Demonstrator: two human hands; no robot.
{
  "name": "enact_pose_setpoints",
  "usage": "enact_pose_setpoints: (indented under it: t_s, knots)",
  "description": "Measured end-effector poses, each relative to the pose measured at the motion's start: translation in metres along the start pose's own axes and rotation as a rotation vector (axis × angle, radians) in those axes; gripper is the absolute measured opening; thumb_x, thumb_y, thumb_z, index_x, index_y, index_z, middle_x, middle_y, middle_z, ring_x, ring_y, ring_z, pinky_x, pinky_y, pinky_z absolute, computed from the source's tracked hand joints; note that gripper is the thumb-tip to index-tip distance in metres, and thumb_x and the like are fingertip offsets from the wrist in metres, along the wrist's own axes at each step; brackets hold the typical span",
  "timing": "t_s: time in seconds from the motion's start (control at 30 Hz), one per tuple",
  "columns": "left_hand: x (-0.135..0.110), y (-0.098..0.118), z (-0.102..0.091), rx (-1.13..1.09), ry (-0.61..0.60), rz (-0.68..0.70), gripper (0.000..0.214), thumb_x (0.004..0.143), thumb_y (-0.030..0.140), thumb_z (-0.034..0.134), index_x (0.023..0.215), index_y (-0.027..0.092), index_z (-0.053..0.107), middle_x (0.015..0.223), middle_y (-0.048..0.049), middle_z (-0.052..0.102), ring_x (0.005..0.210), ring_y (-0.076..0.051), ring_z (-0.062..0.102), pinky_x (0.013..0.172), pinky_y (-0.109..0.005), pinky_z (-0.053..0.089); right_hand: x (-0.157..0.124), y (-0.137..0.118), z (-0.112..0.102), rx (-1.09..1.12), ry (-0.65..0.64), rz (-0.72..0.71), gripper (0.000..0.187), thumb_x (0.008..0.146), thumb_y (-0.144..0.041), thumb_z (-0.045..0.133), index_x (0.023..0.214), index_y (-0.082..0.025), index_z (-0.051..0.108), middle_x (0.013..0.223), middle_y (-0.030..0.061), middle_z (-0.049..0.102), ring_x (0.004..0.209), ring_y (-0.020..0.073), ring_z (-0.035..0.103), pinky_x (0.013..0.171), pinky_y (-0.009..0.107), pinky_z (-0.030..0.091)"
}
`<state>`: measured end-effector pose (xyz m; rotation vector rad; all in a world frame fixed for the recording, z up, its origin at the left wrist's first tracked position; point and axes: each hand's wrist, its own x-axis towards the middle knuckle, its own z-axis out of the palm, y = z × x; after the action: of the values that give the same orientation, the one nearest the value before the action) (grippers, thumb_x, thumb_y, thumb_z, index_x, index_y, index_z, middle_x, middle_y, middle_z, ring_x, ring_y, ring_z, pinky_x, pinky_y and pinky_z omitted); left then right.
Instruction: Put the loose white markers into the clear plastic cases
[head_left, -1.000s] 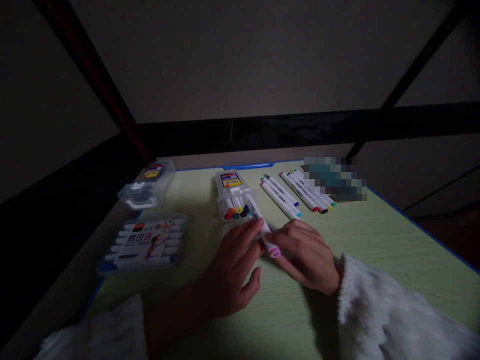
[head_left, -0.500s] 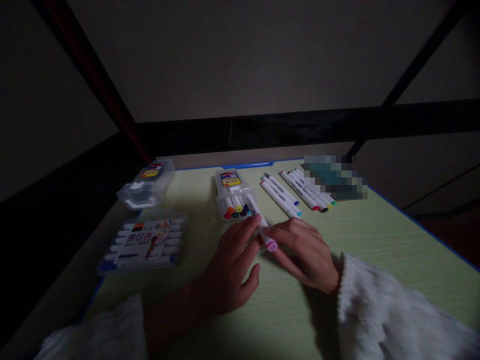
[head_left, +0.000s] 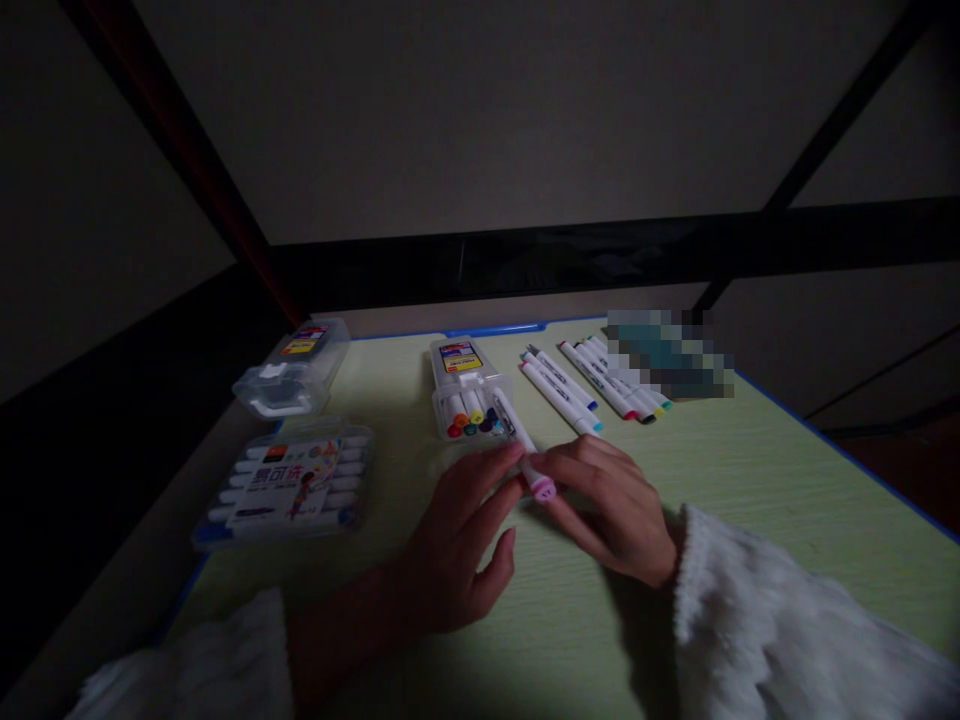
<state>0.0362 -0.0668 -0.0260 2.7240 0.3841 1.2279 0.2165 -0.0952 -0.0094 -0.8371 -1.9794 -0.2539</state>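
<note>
A white marker with a pink end lies slantwise, its pink end toward me and its far end over the open case. My right hand has its fingers closed on the marker near the pink end. From the other side, the fingertips of my left hand touch the barrel, while its thumb stands apart and the hand is open. Just beyond is a clear plastic case with its lid open; several white markers with coloured ends stand in it.
Loose white markers lie to the right of the case, with another group farther right beside a blurred-out teal patch. At left are a clear case and a flat marker pack. A blue edge rims the table.
The fingers of my left hand have shifted very slightly along the marker, and its thumb has moved a little left. My right hand and the cases look unchanged.
</note>
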Motion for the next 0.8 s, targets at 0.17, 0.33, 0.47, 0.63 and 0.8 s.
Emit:
enact_pose_setpoints:
  t_s: [0.17,0.33,0.47,0.63,0.8]
  knots:
    - [-0.0001,0.0005,-0.002,-0.016,0.017,0.02,0.044,0.077,0.001,0.045,0.121,0.006,0.04,0.127,-0.0204,0.042,0.123,-0.024,0.038,0.099,-0.039,0.039,-0.0004,0.0001,0.0011,0.033,0.023,0.005,0.018,0.084,-0.012,0.05,0.101,-0.016,0.049,0.076,0.0058,0.063,0.064,0.0149,0.057,0.057,0.028,0.047]
    - [-0.0003,0.0007,-0.003,-0.012,0.01,0.031,0.046,0.077,0.001,0.045,0.122,0.005,0.04,0.126,-0.0204,0.042,0.122,-0.023,0.038,0.099,-0.038,0.039,0.0003,0.0002,0.0013,0.038,0.04,0.032,0.017,0.084,-0.012,0.049,0.1,-0.018,0.048,0.077,0.0043,0.064,0.064,0.0142,0.059,0.057,0.027,0.049]
    - [-0.0013,0.0001,-0.0009,-0.006,0.019,0.03,0.049,0.077,0.001,0.044,0.126,0.005,0.037,0.128,-0.0197,0.041,0.122,-0.023,0.037,0.099,-0.039,0.039,0.001,-0.0004,0.0003,0.036,0.039,0.02,0.016,0.084,-0.013,0.048,0.099,-0.017,0.048,0.078,0.0058,0.065,0.065,0.0149,0.06,0.056,0.028,0.049]
    - [-0.002,-0.0004,-0.0002,-0.01,0.002,0.017,0.055,0.078,0.001,0.044,0.131,0.007,0.032,0.131,-0.0189,0.039,0.124,-0.023,0.036,0.1,-0.038,0.038,0.0032,-0.0016,-0.0008,0.011,0.051,0.018,0.013,0.086,-0.015,0.047,0.099,-0.017,0.048,0.077,0.0058,0.064,0.065,0.0146,0.061,0.056,0.027,0.05]
    - [-0.0023,0.0003,-0.0006,0.004,-0.01,0.0,0.058,0.078,0.002,0.044,0.134,0.007,0.028,0.132,-0.0197,0.038,0.126,-0.024,0.035,0.101,-0.039,0.037,0.0038,-0.0017,-0.0011,-0.005,0.047,0.037,0.011,0.087,-0.016,0.045,0.098,-0.017,0.049,0.077,0.0052,0.065,0.066,0.0143,0.061,0.057,0.026,0.05]
